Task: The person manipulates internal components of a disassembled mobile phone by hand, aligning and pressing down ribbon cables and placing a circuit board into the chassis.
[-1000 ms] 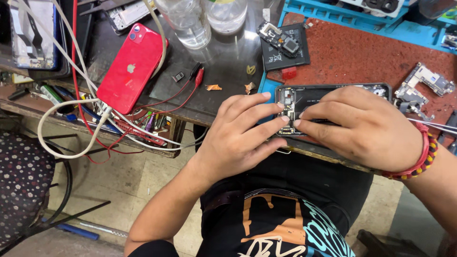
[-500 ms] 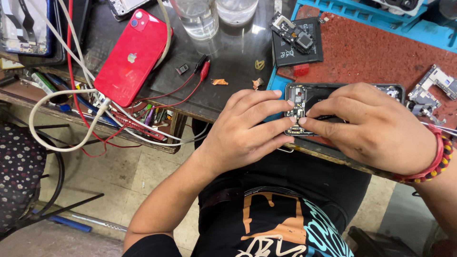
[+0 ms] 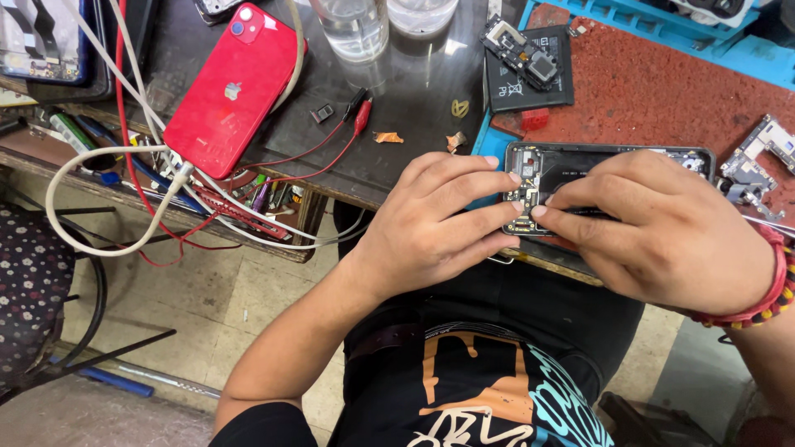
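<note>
An opened black phone (image 3: 571, 165), its circuit boards showing, lies at the bench's front edge on a red-brown mat (image 3: 662, 91). My left hand (image 3: 435, 223) rests on its left end, fingertips pressing on the small board there. From the right, my right hand (image 3: 662, 228) covers the phone's lower half, and its fingertips meet the left ones over the board. A red and beaded band circles my right wrist. Whether a small tool sits under the fingers is hidden.
A red phone (image 3: 232, 87) lies face down on the dark bench, plugged into a white cable (image 3: 99, 165). Red and black clip leads (image 3: 360, 112), two clear cups (image 3: 352, 25), a black battery with parts (image 3: 530, 58), a metal frame piece (image 3: 758, 161) and a blue tray (image 3: 662, 16) surround the work.
The view has shifted slightly; both hands stay on the opened phone, with the fingertips drawn closer together over its left board.
</note>
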